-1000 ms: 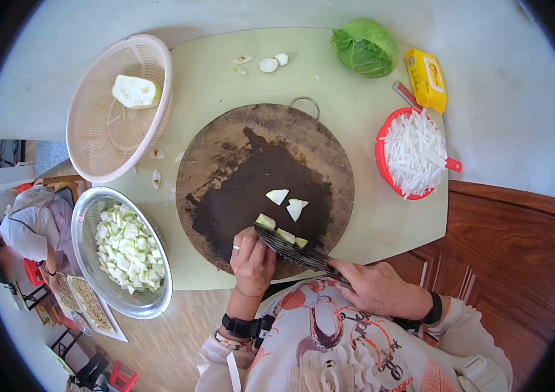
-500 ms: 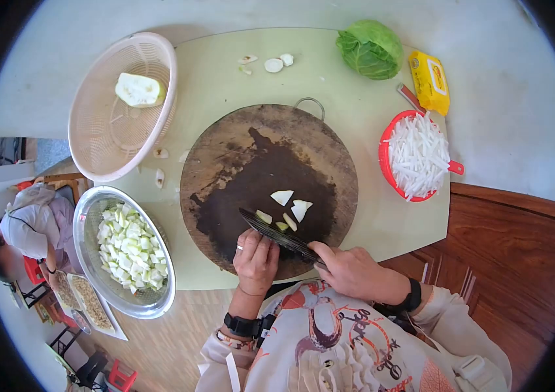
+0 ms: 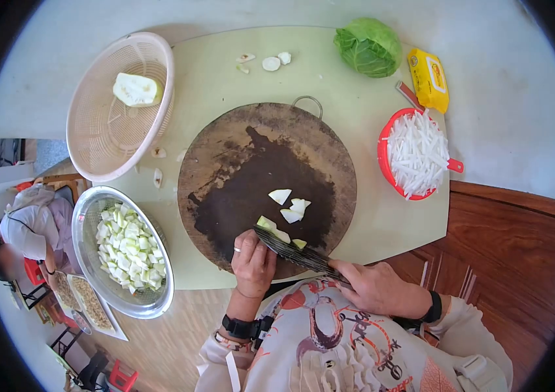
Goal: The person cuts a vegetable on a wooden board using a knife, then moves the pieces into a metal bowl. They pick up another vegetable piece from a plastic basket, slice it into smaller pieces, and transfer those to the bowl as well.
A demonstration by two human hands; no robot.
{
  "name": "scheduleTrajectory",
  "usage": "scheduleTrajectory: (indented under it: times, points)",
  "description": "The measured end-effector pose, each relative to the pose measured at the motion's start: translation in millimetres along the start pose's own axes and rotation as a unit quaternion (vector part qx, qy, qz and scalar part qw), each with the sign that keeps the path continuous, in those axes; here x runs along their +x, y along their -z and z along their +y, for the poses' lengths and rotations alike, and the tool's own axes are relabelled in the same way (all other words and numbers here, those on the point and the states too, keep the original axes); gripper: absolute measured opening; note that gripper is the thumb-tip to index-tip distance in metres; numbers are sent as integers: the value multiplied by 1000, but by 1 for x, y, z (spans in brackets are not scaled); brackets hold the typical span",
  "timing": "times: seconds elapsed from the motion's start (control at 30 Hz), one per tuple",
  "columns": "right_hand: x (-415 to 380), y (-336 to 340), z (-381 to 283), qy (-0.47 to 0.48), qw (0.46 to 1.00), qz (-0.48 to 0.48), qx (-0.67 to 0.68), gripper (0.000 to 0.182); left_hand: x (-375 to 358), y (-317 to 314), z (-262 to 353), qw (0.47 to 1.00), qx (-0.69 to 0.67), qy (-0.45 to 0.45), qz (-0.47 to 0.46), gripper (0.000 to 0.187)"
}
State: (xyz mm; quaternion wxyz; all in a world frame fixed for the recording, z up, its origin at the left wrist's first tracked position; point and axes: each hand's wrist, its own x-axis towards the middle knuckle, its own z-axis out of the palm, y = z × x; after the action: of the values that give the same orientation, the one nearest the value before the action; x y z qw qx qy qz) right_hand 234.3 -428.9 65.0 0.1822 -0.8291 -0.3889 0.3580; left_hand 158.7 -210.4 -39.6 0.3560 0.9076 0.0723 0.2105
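A round wooden chopping board (image 3: 225,157) has a dark wet patch on it. My right hand (image 3: 379,287) is closed round the handle of a dark-bladed knife (image 3: 297,255), which slants over the board's near edge. Beside the blade, my left hand (image 3: 252,264) has its fingers curled and pressed together; what lies under them is hidden. Pale green vegetable pieces (image 3: 272,228) lie along the far side of the blade. A little farther off are several white cut pieces (image 3: 294,210).
Left: a colander of chopped pieces (image 3: 130,248) and a beige basket (image 3: 117,134) with a halved vegetable (image 3: 137,90). Right: a red basket of white strips (image 3: 416,153), a cabbage (image 3: 369,48) and a yellow packet (image 3: 428,81). A person (image 3: 32,225) works at far left.
The knife and my right hand have shifted slightly right and toward me. The pieces beside the blade have changed position, and one white piece has moved left. The view has shifted slightly.
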Motion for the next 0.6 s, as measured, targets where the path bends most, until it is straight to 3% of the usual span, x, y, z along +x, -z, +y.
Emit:
scheduleTrajectory:
  times: [0.13,0.33,0.5,0.6]
  points:
    - [2,-2,0,21,999,24,5,44,0,0,-2,1000,11,-3,-6,30]
    - [32,-9,-1,-29,999,-43,3,43,-4,-4,-5,1000,5,-3,14,29]
    - [40,-19,5,-13,998,31,59,37,3,-1,1,1000,1,2,15,23]
    - [36,-7,3,-48,996,19,72,39,4,1,2,1000,4,-1,24,22]
